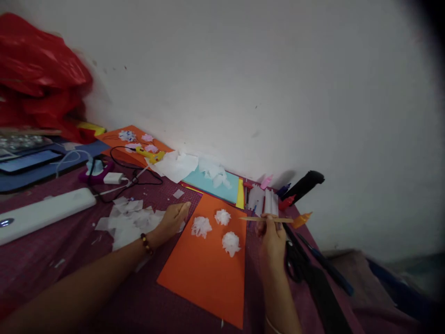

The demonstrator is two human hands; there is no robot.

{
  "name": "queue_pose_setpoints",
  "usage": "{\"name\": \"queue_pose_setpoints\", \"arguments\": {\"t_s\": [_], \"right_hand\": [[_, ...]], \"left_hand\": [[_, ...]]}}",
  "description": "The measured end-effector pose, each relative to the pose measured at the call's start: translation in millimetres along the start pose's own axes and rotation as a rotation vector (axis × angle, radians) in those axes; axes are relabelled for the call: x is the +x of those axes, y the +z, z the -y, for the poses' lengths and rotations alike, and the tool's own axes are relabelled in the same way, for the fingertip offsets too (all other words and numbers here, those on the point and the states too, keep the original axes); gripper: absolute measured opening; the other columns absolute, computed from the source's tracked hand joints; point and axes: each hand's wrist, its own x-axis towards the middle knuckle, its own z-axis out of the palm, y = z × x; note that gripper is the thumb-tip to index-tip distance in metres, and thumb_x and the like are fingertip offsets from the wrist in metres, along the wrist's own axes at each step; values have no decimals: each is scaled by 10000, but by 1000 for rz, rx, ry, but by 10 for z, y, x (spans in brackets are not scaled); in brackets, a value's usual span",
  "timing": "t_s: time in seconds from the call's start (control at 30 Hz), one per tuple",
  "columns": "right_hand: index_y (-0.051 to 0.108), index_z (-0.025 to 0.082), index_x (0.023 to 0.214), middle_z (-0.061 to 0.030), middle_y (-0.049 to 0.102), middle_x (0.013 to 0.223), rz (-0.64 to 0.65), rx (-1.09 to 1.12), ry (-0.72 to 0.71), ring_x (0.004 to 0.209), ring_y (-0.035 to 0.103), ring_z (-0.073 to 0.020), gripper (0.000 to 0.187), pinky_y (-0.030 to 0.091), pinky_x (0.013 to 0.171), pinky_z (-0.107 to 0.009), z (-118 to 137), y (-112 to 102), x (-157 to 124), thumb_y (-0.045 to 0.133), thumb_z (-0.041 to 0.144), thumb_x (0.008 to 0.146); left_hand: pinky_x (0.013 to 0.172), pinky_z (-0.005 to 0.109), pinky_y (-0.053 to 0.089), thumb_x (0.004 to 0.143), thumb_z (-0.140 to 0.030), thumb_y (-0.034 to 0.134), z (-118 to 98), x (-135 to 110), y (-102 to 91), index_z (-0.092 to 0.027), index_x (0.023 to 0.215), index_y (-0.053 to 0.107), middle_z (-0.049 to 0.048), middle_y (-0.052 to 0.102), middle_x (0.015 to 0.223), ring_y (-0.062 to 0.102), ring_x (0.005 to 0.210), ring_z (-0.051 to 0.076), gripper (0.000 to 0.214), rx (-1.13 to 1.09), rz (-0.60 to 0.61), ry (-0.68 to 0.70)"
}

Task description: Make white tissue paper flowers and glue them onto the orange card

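On the table an orange paper sheet (205,278) carries three white ruffled paper flowers: one at the left (201,227), one at the top (222,216) and one at the right (231,243). My left hand (176,217) rests by the sheet's left edge, fingers stretched out, with white paper partly under it. My right hand (271,232), right of the sheet, is closed round a thin tan stick (253,218) whose pointed end reaches over the sheet. Beyond the stick's other end is an orange object (301,220); whether they are joined, I cannot tell.
Cut white paper pieces (134,222) lie left of the sheet. Behind are a yellow glue gun (151,154), a cord and a light blue sheet (208,183). A white power bank-like device (48,213) lies at left; black scissors (295,260) lie right, and a wall stands behind.
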Motion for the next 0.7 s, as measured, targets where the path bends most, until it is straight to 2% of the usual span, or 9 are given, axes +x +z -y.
{"name": "queue_pose_setpoints", "arguments": {"t_s": [0.17,0.27,0.37,0.47,0.53,0.63,0.7], "right_hand": [[529,200,789,90,388,489,32,1,-102,415,338,-83,192,279,410,-217,165,63,-132,533,377,864],[541,203,786,92,391,481,57,10,-61,409,328,-83,187,267,410,-218,89,111,-138,550,380,846],[560,203,772,79,434,491,47,24,40,445,381,-96,189,315,449,-226,-80,81,-34,589,387,805],[571,204,718,56,490,522,12,41,164,491,447,-113,202,388,509,-251,-236,-46,131,637,395,732],[573,207,691,44,517,529,21,58,271,497,490,-130,211,429,528,-279,-310,-154,223,657,401,688],[570,210,696,41,536,519,54,101,414,508,554,-154,221,475,553,-324,-390,-279,291,668,406,671],[567,212,704,44,544,524,72,135,463,528,580,-157,221,498,584,-344,-431,-316,297,672,403,674]], "left_hand": [[495,239,172,738,-375,558,-33,-10,21,-199,490,230,-64,225,498,238,481,76,448,37,15,94],[494,237,181,753,-358,546,-56,-21,13,-202,506,226,-63,227,506,237,488,79,433,39,20,91],[495,239,187,769,-384,540,-124,-29,-11,-198,495,251,-61,226,505,234,499,87,439,-16,-1,33],[528,220,283,749,-405,581,-200,-7,-44,-183,534,405,-46,365,540,343,548,102,356,-251,-41,-146],[627,229,395,744,-450,588,-215,47,-69,-178,684,530,-9,526,690,477,670,130,284,-484,-29,-293],[734,326,478,776,-568,520,-170,212,-100,-185,922,572,78,605,982,566,859,192,413,-662,44,-496],[727,355,492,777,-605,518,-131,363,-97,-178,993,565,114,607,1040,583,853,205,481,-678,128,-646]]}}
